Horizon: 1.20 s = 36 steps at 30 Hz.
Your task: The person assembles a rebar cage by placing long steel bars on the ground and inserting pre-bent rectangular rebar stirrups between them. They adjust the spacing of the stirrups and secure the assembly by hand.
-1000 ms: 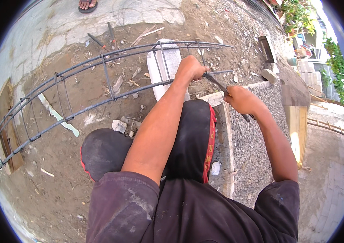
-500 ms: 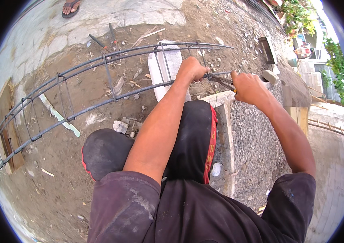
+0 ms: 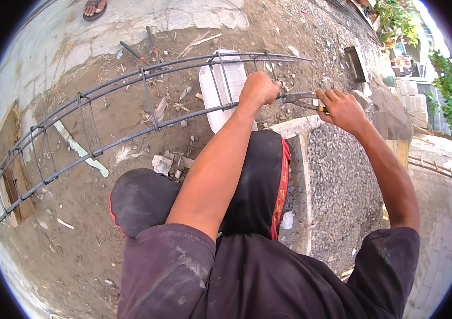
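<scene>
A long steel rebar cage (image 3: 194, 116) with square stirrups runs from the far left to just past my hands. My left hand (image 3: 260, 89) is closed round the near bar at the cage's right end; its fingers are partly hidden. Grey-jawed pincers (image 3: 301, 99) with a yellow-orange handle point left, their jaws at the bar beside my left fist. My right hand (image 3: 342, 110) is closed on the handles. A white block (image 3: 208, 87) lies under the cage, left of my left hand.
Grey gravel (image 3: 343, 186) lies behind a pale edging (image 3: 304, 186) at my right knee. A dark metal channel (image 3: 355, 64) lies farther right. Tools with dark handles (image 3: 131, 51) and a pale green strip (image 3: 79, 149) lie near the cage. A sandalled foot (image 3: 94, 8) shows at top left.
The pincers have turned flatter and show more fully, with my right hand shifted slightly right and rolled over. My left hand stays at the bar. The whole view has shifted slightly.
</scene>
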{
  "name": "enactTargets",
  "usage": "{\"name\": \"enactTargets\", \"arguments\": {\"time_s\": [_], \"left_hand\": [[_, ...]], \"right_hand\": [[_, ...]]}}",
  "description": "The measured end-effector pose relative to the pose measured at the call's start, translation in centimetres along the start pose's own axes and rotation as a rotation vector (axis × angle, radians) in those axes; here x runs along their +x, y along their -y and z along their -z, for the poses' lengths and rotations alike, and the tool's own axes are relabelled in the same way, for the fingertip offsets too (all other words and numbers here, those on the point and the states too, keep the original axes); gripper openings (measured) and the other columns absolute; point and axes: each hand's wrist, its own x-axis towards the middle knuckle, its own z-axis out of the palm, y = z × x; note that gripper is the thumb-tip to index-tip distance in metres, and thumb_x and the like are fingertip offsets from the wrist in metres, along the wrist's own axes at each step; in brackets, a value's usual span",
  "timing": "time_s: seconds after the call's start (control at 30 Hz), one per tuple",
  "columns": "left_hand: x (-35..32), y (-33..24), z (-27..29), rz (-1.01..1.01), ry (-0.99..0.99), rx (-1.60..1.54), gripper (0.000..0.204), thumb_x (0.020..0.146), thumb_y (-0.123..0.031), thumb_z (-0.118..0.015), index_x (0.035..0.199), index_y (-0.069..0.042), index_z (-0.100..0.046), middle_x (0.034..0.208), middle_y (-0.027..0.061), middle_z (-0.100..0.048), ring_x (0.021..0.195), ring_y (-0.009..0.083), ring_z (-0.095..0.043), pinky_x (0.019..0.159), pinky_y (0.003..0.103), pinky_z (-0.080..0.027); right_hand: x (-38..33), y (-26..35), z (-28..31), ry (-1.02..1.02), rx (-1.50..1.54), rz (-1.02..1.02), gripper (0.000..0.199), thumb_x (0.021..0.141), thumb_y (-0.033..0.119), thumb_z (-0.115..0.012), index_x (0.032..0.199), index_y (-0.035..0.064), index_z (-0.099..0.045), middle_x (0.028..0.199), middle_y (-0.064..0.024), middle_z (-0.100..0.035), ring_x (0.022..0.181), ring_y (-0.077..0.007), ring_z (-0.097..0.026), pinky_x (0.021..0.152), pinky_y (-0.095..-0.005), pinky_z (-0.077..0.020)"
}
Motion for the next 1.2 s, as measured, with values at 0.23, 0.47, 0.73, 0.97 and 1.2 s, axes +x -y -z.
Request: {"name": "enactTargets", "arguments": {"time_s": [0.23,0.47,0.73,0.97,1.2], "left_hand": [[-0.9,-0.6,1.6,0.134,0.116,-0.007,0.055,0.096,-0.046,-0.066,0.072,0.003,-0.077,0.072,0.0137,-0.076,0.082,0.0288,-0.075,0.085,0.038,-0.057],[-0.9,-1.0,1.2,0.110,0.090,0.003,0.056,0.096,-0.046,-0.066,0.071,0.003,-0.077,0.072,0.0152,-0.075,0.082,0.0292,-0.075,0.085,0.038,-0.057],[-1.3,-1.0,2.6,0.133,0.130,-0.042,0.057,0.095,-0.047,-0.066,0.069,0.002,-0.077,0.069,0.0136,-0.074,0.073,0.0268,-0.074,0.077,0.038,-0.058],[-0.4,-0.2,0.9,0.085,0.078,0.041,0.055,0.095,-0.046,-0.066,0.070,0.002,-0.077,0.068,0.0119,-0.074,0.070,0.0237,-0.073,0.073,0.037,-0.058],[-1.3,-1.0,2.4,0.144,0.166,-0.053,0.052,0.093,-0.046,-0.069,0.079,0.004,-0.077,0.078,0.0195,-0.075,0.086,0.0336,-0.074,0.081,0.043,-0.058]], "right_hand": [[-0.9,5.1,0.7,-0.055,0.099,-0.205,0.046,0.103,0.035,-0.057,0.128,-0.0030,-0.059,0.097,-0.0162,-0.068,0.093,-0.0319,-0.070,0.074,-0.0439,-0.0570],[-1.6,10.1,0.6,0.424,1.694,-0.768,0.045,0.097,0.041,-0.071,0.096,-0.0037,-0.061,0.064,-0.0097,-0.064,0.051,-0.0170,-0.063,0.045,-0.0335,-0.0496],[-1.2,8.7,1.7,0.136,0.531,-0.515,0.043,0.086,0.019,-0.067,0.121,-0.0032,-0.058,0.113,-0.0259,-0.070,0.096,-0.0461,-0.068,0.087,-0.0535,-0.0532],[-1.0,6.1,0.9,0.111,0.606,-0.361,0.030,0.096,0.016,-0.061,0.120,-0.0014,-0.064,0.107,-0.0263,-0.070,0.100,-0.0450,-0.068,0.089,-0.0530,-0.0526],[-0.1,7.1,1.9,0.234,0.492,-0.424,0.021,0.100,0.017,-0.058,0.111,-0.0006,-0.063,0.102,-0.0242,-0.070,0.100,-0.0427,-0.069,0.086,-0.0529,-0.0544]]}}
